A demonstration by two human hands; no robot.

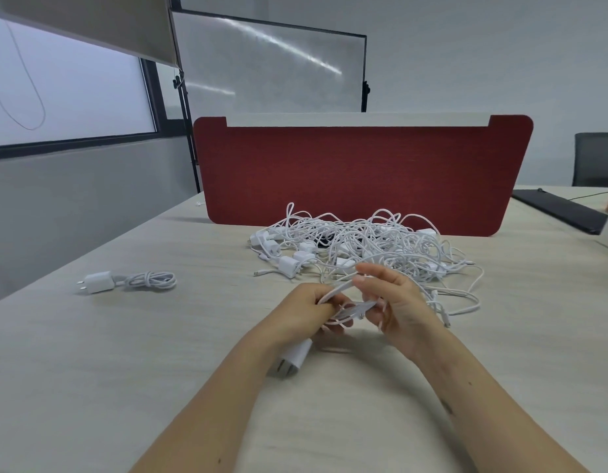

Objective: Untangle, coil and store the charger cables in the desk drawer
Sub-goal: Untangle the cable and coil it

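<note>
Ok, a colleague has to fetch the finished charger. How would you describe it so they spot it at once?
Find the red divider standing across the pale table; a tangled pile of white cables lies in front of it. Well to the left of that pile lies the coiled charger, alone: a white plug with its cable wound into a neat bundle, unlike the loose tangle.

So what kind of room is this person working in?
Most likely an office or meeting room: a red fabric desk divider stands across the pale desk, a whiteboard on a stand sits behind it, and a dark office chair shows at far right.
</note>
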